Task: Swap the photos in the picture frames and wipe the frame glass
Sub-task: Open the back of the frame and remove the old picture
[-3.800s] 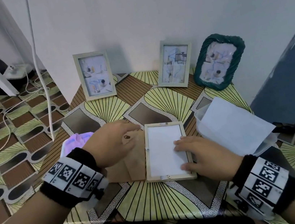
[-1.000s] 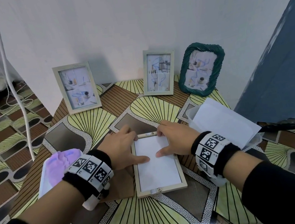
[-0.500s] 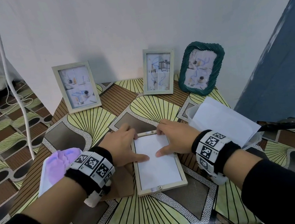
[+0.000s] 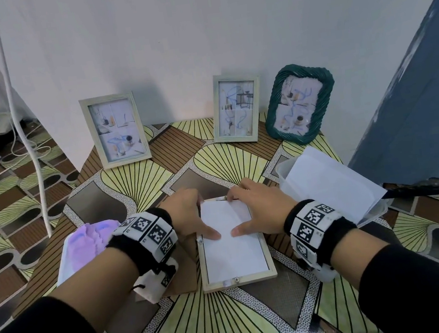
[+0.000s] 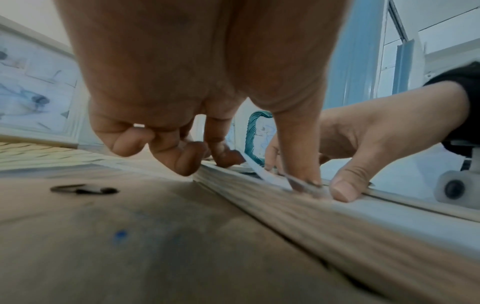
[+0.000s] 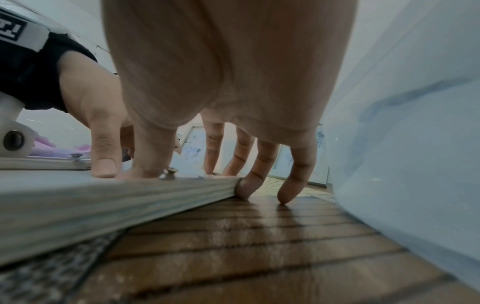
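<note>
A light wooden picture frame (image 4: 240,279) lies face down at mid-table, with a white photo back (image 4: 234,251) in its opening. My left hand (image 4: 190,217) arches over the frame's top left corner. Its thumb rests on the photo, and its index finger lifts the sheet's far edge (image 5: 255,169). My right hand (image 4: 259,210) covers the top right corner with its thumb pressing the photo. Its fairly straight fingers (image 6: 259,164) reach down past the far rail (image 6: 130,197) to the table. The brown backing board (image 5: 130,226) lies under my left wrist.
Two wooden frames (image 4: 115,130) (image 4: 237,107) and a green frame (image 4: 300,104) stand against the wall. A purple cloth (image 4: 88,241) lies in a white tray on the left. A clear box of white sheets (image 4: 328,187) sits close on the right. A cable (image 4: 20,123) hangs at the left.
Both hands moved from the frame's sides to its top end. In the last half second the photo's top edge has risen slightly under my left fingers.
</note>
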